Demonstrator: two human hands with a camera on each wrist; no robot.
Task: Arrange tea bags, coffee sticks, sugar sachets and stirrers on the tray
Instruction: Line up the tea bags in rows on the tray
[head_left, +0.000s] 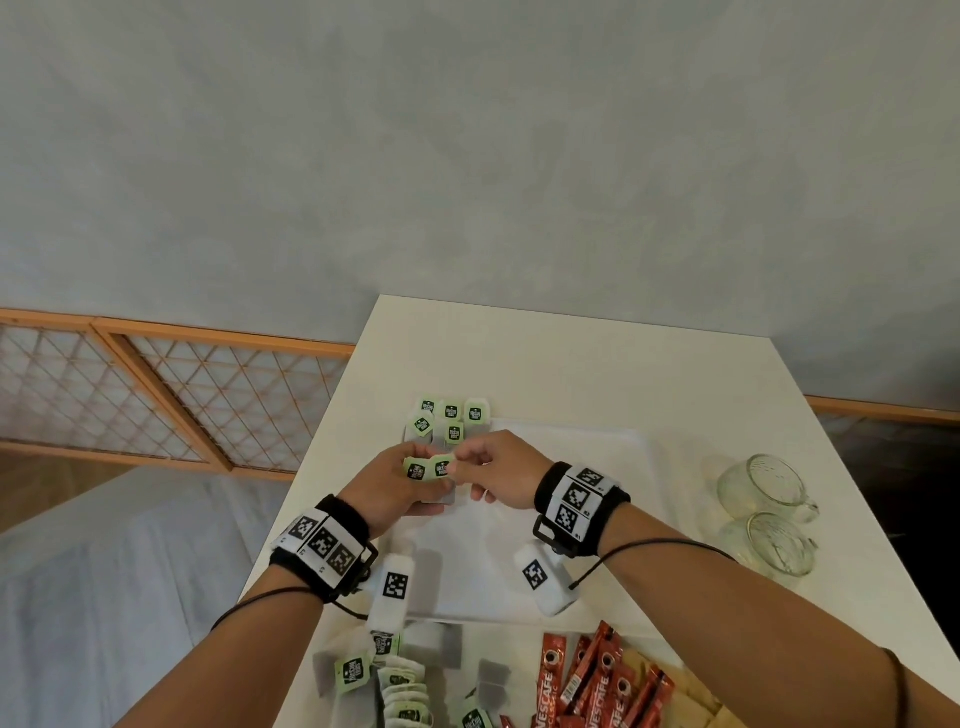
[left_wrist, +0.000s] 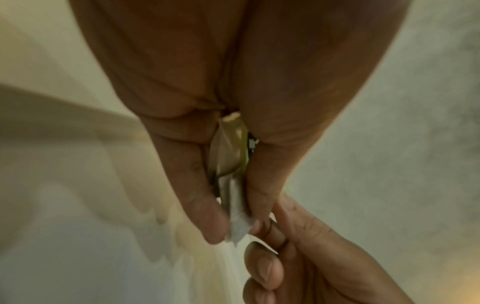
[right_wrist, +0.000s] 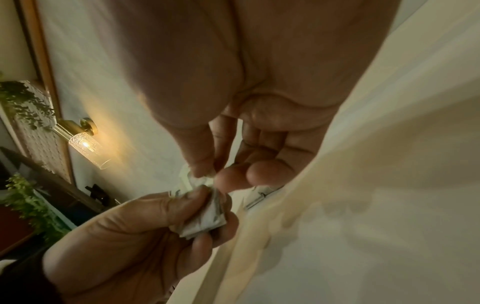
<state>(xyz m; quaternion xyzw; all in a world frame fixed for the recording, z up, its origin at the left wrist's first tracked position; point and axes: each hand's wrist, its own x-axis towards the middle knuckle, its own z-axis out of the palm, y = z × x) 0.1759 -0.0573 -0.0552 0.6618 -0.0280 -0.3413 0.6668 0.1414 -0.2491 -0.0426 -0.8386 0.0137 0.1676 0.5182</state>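
My left hand holds a small stack of green-tagged tea bags above the left part of the white tray. In the left wrist view the tea bags sit squeezed between thumb and fingers. My right hand pinches the top tea bag of that stack between thumb and forefinger; the right wrist view shows the pinched tea bag just above the left hand's stack. Several tea bags lie in rows at the tray's far left corner.
More loose tea bags lie near the table's front edge. Red coffee sticks are piled to their right, with tan sachets beside them. Two glass mugs stand right of the tray. The table's left edge drops off.
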